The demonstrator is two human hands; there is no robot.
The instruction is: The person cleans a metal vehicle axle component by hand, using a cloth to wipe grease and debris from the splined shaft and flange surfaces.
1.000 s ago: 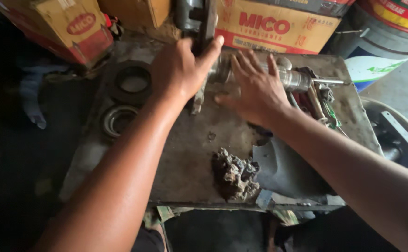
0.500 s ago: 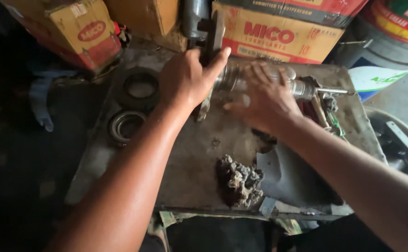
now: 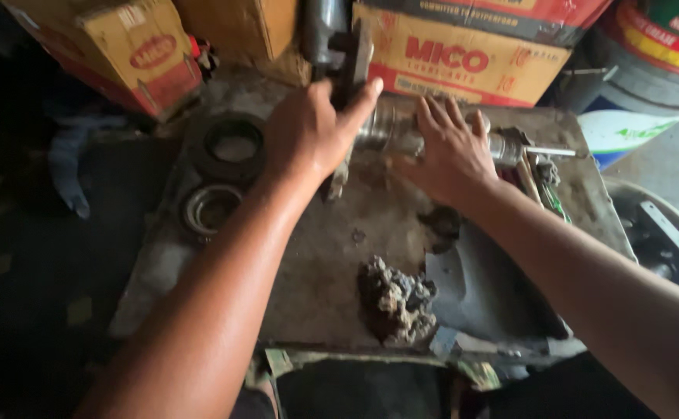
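Note:
A shiny metal cylinder part (image 3: 390, 132) lies across the far side of a grimy metal workbench (image 3: 316, 271). My right hand (image 3: 444, 151) rests flat on top of it, fingers spread. My left hand (image 3: 308, 132) grips a dark flat metal piece (image 3: 355, 58) that stands upright at the cylinder's left end, thumb pressed on its edge. A thin rod (image 3: 549, 151) sticks out of the cylinder's right end.
Two ring-shaped bearings lie at the bench's left: a dark one (image 3: 231, 147) and a lighter one (image 3: 209, 208). A greasy crumpled rag (image 3: 398, 302) lies near the front edge. Cardboard boxes (image 3: 464, 54) line the back, with painted drums (image 3: 658, 46) at right.
The view has shifted slightly. Both hands stay on the cylinder and the upright piece, with no clear movement of the parts.

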